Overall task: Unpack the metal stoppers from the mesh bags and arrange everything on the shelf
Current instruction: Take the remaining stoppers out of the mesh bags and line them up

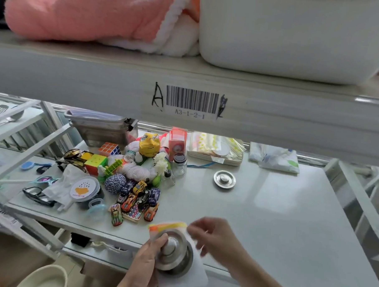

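White metal shelving, glossy under daylight; upper shelf beam with barcode label.

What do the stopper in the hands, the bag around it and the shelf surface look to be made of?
Held stopper: polished metal, likely stainless steel, judging by its grey mirror-like highlights. Bag: soft white fabric or mesh with an orange-yellow top band; the weave is too blurred to confirm. Shelf surface: smooth, glossy, pale sheet, painted metal or laminate; it shows soft reflections.
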Action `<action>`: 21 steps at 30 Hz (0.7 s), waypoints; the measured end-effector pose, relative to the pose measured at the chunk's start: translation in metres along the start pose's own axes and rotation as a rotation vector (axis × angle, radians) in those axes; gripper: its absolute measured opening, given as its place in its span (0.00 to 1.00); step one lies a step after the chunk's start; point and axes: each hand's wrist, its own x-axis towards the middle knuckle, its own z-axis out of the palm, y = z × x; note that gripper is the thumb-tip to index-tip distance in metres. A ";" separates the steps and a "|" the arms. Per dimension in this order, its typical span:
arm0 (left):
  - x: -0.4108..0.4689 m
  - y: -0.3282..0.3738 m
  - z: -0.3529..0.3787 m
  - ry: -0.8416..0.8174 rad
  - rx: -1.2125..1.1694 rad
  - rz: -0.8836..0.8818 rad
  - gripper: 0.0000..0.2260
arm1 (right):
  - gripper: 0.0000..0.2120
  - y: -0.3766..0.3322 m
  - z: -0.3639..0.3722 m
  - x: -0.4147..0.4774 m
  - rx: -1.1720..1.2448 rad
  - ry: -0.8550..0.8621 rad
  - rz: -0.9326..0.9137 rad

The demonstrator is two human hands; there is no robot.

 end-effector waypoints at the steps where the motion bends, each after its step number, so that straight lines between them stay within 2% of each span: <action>1: -0.006 0.001 0.006 -0.015 -0.032 -0.013 0.13 | 0.10 0.002 0.005 -0.012 -0.118 -0.010 -0.006; 2: -0.010 0.001 0.011 -0.022 -0.062 -0.026 0.15 | 0.12 0.005 0.008 -0.020 -0.198 0.006 -0.009; 4: -0.014 -0.002 0.017 -0.038 -0.066 -0.043 0.20 | 0.10 0.008 0.010 -0.030 -0.205 0.043 0.023; 6: -0.018 -0.003 0.022 -0.042 -0.082 -0.055 0.23 | 0.08 0.011 0.009 -0.036 -0.131 0.067 0.082; 10: -0.027 -0.003 0.028 -0.122 -0.259 -0.202 0.34 | 0.05 0.018 0.005 -0.043 0.142 0.062 0.189; 13: -0.026 -0.002 0.028 -0.145 -0.299 -0.212 0.31 | 0.02 0.022 0.002 -0.045 0.344 0.028 0.241; 15: -0.026 -0.002 0.026 -0.168 -0.326 -0.232 0.25 | 0.04 0.026 -0.005 -0.042 0.520 0.042 0.299; 18: -0.023 -0.006 0.018 -0.134 -0.361 -0.217 0.17 | 0.06 0.031 -0.027 -0.018 0.666 0.215 0.338; 21: -0.021 -0.012 0.013 -0.065 -0.311 -0.172 0.19 | 0.03 0.038 -0.056 0.020 0.568 0.475 0.330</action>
